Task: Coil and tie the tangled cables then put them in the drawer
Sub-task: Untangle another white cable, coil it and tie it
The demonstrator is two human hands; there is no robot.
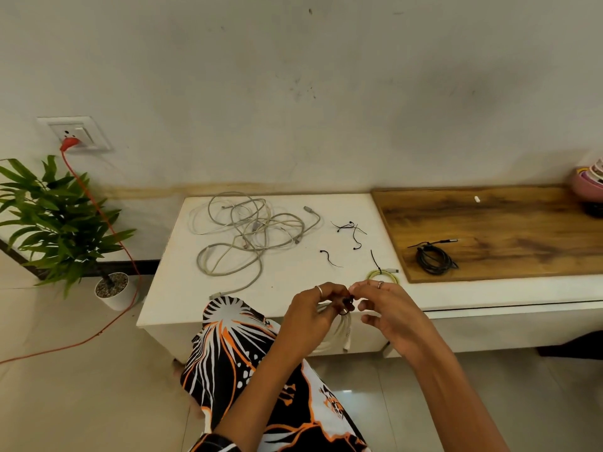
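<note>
Far to the left of the white table (169, 288) a green plant (55, 220) stands in a small white pot (112, 290) on the floor. Above the plant a red plug (68, 143) sits in a wall socket (76, 132), and its orange cord (107, 223) runs down past the plant and across the floor.

On the left part of the table lies a messy pile of grey cables (248, 236), all looped over each other. One end of the pile hangs near the table's front edge.

To the right of the pile, on the table, lie a few loose black ties (350, 228) (thin and bent). One more tie lies a bit nearer the front.

In front of the table, the left hand (313, 316) curls its fingers around a white cable coil (339, 334). The coil hangs down below the hand. The right hand (388, 309) is just beside it, and its fingertips pinch a small black tie (347, 301) at the top of the coil. Both hands wear rings.

Behind the right hand, on the table's right part, sits a small yellow cable coil (383, 275) with a black tie on it.

Right of the table is a brown wooden board (522, 223). A black cable coil (434, 261) lies on it. Far right, pink bowls (587, 187) are stacked at the edge of the view.
</note>
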